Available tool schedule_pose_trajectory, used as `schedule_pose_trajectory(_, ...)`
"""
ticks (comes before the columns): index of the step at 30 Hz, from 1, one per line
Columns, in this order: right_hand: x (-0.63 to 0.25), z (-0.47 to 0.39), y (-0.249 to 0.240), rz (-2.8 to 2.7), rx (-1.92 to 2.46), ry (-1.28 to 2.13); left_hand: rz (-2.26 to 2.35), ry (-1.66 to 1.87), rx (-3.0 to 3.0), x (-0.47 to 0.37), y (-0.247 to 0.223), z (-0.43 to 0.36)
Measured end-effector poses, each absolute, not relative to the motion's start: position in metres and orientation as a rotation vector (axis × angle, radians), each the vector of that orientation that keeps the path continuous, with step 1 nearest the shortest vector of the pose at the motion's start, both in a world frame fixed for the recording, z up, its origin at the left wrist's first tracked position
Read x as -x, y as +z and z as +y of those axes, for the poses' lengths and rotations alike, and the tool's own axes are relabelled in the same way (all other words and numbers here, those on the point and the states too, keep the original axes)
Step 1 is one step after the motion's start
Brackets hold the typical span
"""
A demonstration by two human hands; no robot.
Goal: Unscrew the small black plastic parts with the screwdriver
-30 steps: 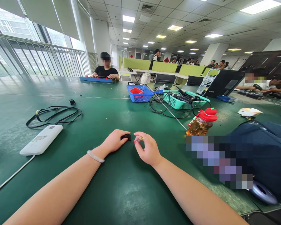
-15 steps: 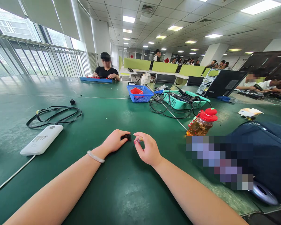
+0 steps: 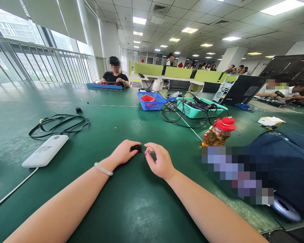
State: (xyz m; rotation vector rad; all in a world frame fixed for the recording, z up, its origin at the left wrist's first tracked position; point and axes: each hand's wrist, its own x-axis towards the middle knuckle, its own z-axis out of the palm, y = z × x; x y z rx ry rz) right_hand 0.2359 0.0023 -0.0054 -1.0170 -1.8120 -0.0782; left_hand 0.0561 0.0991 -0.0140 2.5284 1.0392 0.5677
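On the green table [image 3: 139,202], my left hand [image 3: 123,152] grips a small black object [image 3: 136,147] between thumb and fingers. My right hand [image 3: 160,160] is closed around a small cylindrical object [image 3: 151,150] with a brownish, rounded end; its rest is hidden by the fingers. The two hands are close together but apart, with the black object just left of my right fingertips. A pale bangle [image 3: 103,169] circles my left wrist.
At left lie a white power bank [image 3: 46,152] and a looped black cable [image 3: 58,126]. Ahead are a blue basket [image 3: 152,105] and a teal basket [image 3: 195,113] with cables. A red-lidded bottle [image 3: 218,133] and dark bag [image 3: 288,168] are right. A person [image 3: 115,76] sits across.
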Motion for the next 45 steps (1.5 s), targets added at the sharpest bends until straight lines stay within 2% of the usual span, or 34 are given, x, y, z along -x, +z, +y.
schedule_pose_trajectory(45, -0.2352, 0.0019, -0.0029, -1.83, 0.992, -0.114, 1.081, 0.554, -2.537, -0.0557, -0.0127, 0.097)
